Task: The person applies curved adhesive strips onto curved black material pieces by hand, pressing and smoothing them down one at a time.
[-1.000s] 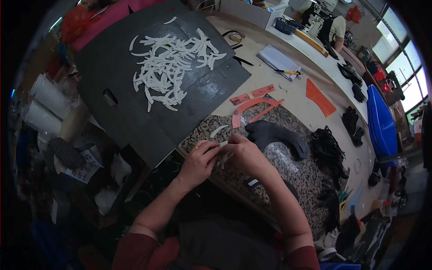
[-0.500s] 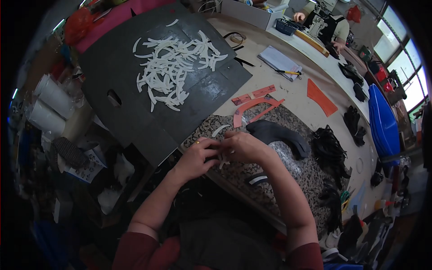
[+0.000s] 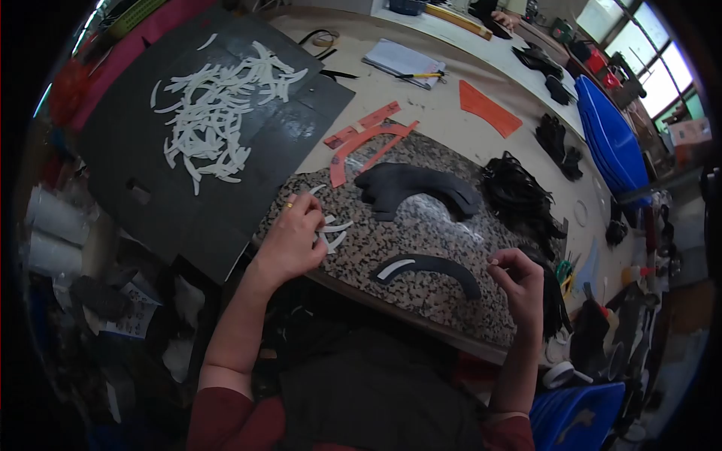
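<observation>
My left hand [image 3: 292,234] rests at the left edge of the speckled stone slab [image 3: 353,263], its fingers curled closed on white curved strips [image 3: 336,228] that stick out beside the fingertips. Another white strip lies just beyond the knuckles. Over the slab's right side, my right hand [image 3: 519,282] is raised with thumb and index finger pinched; a tiny pale spot shows at the tips, too small to name. Between the hands lies a dark arched piece [image 3: 447,269] with a white strip [image 3: 396,268] on its left end. Behind it sits a stack of dark curved pieces [image 3: 410,188].
A heap of white curved strips [image 3: 214,113] covers part of the dark board [image 3: 278,143] at left. Orange templates [image 3: 361,139], a notepad [image 3: 402,64] with a pen, and black strip bundles [image 3: 519,188] surround the slab. Blue bins [image 3: 609,135] stand right; a co-worker's hand [image 3: 504,19] shows behind.
My hands have parted: the right hand moved from beside the left to the slab's right side. The dark arched piece is now uncovered. The camera view has shifted.
</observation>
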Tool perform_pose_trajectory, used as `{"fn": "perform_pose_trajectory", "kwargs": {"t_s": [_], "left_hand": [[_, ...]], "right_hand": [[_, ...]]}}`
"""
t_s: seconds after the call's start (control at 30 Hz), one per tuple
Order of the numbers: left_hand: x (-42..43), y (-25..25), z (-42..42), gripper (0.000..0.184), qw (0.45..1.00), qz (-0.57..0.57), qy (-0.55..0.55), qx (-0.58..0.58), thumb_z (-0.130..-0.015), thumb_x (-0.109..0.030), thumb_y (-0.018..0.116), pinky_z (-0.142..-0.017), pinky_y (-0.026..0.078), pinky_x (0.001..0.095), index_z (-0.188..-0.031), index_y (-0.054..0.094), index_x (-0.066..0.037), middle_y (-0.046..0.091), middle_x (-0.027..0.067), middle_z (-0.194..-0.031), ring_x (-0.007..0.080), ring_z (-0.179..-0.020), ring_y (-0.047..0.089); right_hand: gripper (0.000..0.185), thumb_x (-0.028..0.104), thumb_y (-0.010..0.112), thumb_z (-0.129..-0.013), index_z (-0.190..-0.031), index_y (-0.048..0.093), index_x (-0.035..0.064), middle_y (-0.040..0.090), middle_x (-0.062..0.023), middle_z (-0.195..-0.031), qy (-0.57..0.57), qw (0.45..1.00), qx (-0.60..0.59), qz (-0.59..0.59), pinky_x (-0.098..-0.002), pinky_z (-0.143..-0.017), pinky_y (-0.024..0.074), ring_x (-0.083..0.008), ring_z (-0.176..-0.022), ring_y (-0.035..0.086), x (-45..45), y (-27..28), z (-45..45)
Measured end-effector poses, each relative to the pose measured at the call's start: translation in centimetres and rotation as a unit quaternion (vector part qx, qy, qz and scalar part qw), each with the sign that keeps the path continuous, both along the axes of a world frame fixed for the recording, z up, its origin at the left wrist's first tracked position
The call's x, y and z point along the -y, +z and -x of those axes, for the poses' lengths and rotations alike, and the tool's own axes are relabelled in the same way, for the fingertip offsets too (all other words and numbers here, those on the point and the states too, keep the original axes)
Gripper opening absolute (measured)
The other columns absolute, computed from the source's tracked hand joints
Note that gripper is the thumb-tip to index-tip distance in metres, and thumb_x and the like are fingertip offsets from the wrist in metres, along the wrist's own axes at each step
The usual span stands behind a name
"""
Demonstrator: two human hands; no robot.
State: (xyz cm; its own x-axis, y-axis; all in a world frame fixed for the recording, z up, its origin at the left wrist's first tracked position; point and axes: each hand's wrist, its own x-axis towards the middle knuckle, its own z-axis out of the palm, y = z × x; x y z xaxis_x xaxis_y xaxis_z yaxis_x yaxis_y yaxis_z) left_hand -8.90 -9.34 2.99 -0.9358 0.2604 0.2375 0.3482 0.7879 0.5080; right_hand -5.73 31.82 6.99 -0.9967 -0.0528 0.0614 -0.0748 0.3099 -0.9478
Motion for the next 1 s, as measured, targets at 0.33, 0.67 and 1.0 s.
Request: {"fn": "perform_pose_trajectory", "kwargs": {"t_s": [0.33,0.67,1.0], "left_hand": [[-16.4,-0.7,-4.4,0.031,0.965,-0.093,-0.24,-0.051,-0.083,-0.001,0.073,-0.103,0.05,0.0466,-0.113,0.065,0.0,0.062,0.0148,-0.123,0.0353,-0.119,0.06],[-20.9,-2.6,-6.4,0.048,0.96,-0.052,-0.273,-0.042,-0.085,-0.019,0.079,-0.112,0.047,0.0457,-0.128,0.063,-0.003,0.061,0.0124,-0.132,0.0306,-0.129,0.057],[-21.7,-2.9,-6.7,0.055,0.963,-0.011,-0.261,-0.073,-0.088,-0.028,0.078,-0.111,0.046,0.0451,-0.137,0.064,-0.007,0.062,0.0102,-0.129,0.0274,-0.126,0.056]], "right_hand": [[0.021,0.003,0.077,-0.092,-0.112,0.074,-0.003,0.075,-0.0022,-0.092,-0.042,0.995,0.078,-0.038,-0.0237,-0.074,0.0522,-0.0066,-0.085,0.067,-4.2,-3.1,-3.0],[0.037,-0.002,0.075,-0.092,-0.124,0.055,-0.0014,0.075,-0.0068,-0.09,0.127,0.976,0.164,-0.063,-0.0269,-0.081,0.055,-0.0098,-0.087,0.07,-3.7,-3.7,1.5],[0.028,-0.004,0.075,-0.09,-0.113,0.058,-0.0025,0.077,-0.0089,-0.089,0.12,0.976,0.152,-0.103,-0.0269,-0.08,0.0561,-0.0107,-0.087,0.073,-3.3,-3.8,1.9]]}}
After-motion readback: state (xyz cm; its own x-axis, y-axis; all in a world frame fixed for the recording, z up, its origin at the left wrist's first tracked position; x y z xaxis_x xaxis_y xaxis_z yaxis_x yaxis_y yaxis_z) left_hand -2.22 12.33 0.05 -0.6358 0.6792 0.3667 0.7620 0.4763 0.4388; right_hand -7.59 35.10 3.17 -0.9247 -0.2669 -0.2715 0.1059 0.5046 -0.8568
